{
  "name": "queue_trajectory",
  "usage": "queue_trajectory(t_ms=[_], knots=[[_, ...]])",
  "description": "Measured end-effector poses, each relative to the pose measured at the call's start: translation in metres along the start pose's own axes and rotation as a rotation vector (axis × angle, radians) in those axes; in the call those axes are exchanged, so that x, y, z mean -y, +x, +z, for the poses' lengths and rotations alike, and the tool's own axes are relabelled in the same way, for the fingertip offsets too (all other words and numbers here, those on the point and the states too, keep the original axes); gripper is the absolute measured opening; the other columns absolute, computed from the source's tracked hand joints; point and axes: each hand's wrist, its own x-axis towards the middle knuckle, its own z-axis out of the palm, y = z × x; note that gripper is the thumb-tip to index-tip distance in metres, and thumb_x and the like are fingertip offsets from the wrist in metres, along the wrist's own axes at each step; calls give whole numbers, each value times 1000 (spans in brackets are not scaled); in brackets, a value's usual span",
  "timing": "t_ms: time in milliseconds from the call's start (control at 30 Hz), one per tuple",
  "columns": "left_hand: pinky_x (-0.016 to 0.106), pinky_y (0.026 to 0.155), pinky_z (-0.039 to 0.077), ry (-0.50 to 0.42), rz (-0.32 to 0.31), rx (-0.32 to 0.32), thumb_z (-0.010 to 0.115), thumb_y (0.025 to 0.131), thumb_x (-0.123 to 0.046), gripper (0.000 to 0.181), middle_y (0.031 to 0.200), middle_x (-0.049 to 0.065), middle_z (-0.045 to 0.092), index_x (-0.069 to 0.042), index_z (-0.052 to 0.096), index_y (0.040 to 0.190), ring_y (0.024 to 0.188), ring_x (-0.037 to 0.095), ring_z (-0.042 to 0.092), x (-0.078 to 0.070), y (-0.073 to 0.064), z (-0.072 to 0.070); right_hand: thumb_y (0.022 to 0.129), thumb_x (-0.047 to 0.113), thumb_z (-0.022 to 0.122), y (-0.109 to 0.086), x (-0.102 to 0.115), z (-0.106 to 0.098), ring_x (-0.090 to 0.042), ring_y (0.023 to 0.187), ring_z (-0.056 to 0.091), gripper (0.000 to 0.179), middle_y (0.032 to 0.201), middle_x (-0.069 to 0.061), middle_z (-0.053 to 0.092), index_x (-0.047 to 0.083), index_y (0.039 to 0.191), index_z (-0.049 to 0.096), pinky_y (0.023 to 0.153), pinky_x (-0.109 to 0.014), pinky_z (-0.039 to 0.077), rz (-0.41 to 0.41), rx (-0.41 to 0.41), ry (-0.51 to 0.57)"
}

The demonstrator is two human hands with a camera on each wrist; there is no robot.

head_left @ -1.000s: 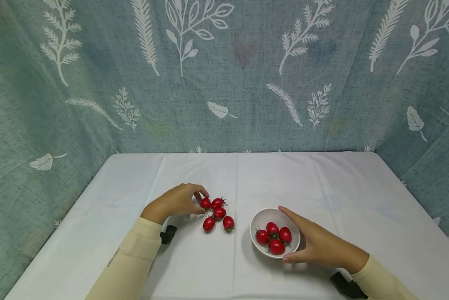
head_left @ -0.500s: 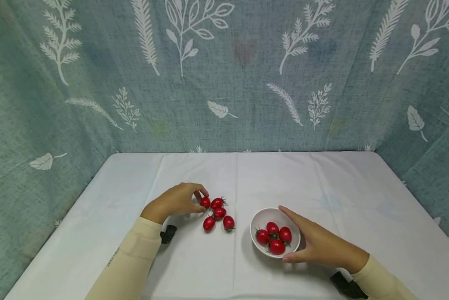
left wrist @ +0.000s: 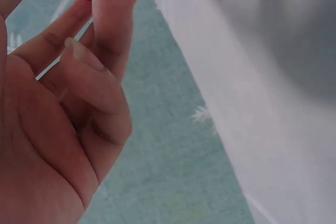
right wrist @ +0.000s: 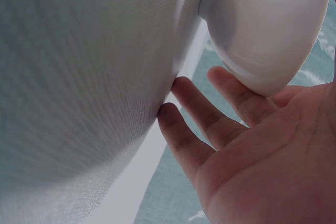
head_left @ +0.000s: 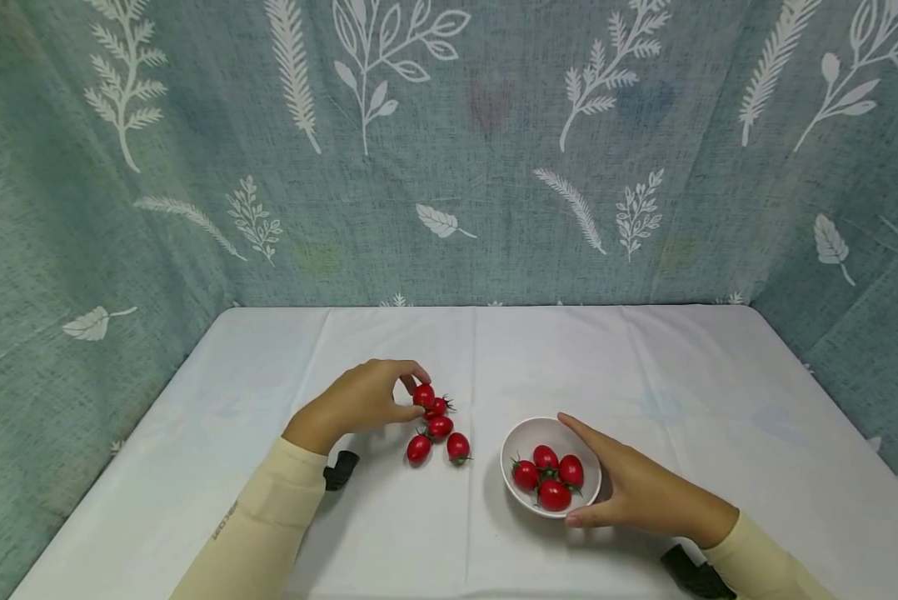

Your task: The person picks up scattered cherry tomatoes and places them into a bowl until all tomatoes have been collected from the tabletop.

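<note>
Thumb and fingertips of my left hand (head_left: 362,396) pinch a red cherry tomato (head_left: 422,395), seen at the top edge of the left wrist view. It overlaps another cherry tomato (head_left: 440,407) behind it in the head view. Close by on the cloth lie more cherry tomatoes (head_left: 419,450), some with green stems. To the right, my right hand (head_left: 640,492) holds a white bowl (head_left: 524,437), its thumb at the near rim and index finger at the far rim. Several cherry tomatoes (head_left: 553,495) rest inside. The right wrist view shows the bowl's smooth outer side (right wrist: 268,30) above the fingers.
A white cloth (head_left: 284,350) with fold lines covers the table. Green-blue fabric (head_left: 449,192) with white leaf prints rises at the back and both sides. Each wrist carries a black strap (head_left: 340,471).
My left hand has moved slightly right and away from me, lifting the pinched cherry tomato with it. The right hand and the bowl have stayed where they were.
</note>
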Motion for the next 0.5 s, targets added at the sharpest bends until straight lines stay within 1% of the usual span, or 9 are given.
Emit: queue_trajectory(t_ms=[167,267,333,400,500], knots=[[29,63,48,12,53,-29,80,83,-29,35,99,-13,68,-27,67,115,65,9,58,-12,-4,0,72,58,83,-1,0,1,-33,143,41,116,160,-9,36,15,160,21,109,-56,40,-19,0,5],[28,63,49,17,91,-43,80,83,-29,35,99,-14,67,-27,67,116,68,7,59,-20,-6,0,72,58,83,-1,1,1,-34,143,41,116,160,-9,36,15,160,21,109,-56,40,-21,-5,6],[27,62,49,23,110,-50,80,83,-29,36,99,-15,68,-27,66,116,67,7,58,-25,-7,1,71,58,83,-1,2,1,-33,144,41,116,160,-8,36,16,160,22,110,-56,39,-12,-9,7],[27,61,49,24,125,-53,80,84,-28,37,101,-15,68,-28,66,117,66,7,58,-30,-8,2,71,58,83,-1,2,1,-34,143,41,116,159,-10,37,14,160,22,110,-57,39,-24,-12,6],[26,60,47,29,139,-56,80,84,-28,37,101,-17,68,-29,66,118,61,6,55,-37,-9,4,71,59,83,-1,2,1,-33,144,41,117,160,-9,36,15,160,22,110,-56,39,-19,-13,8]])
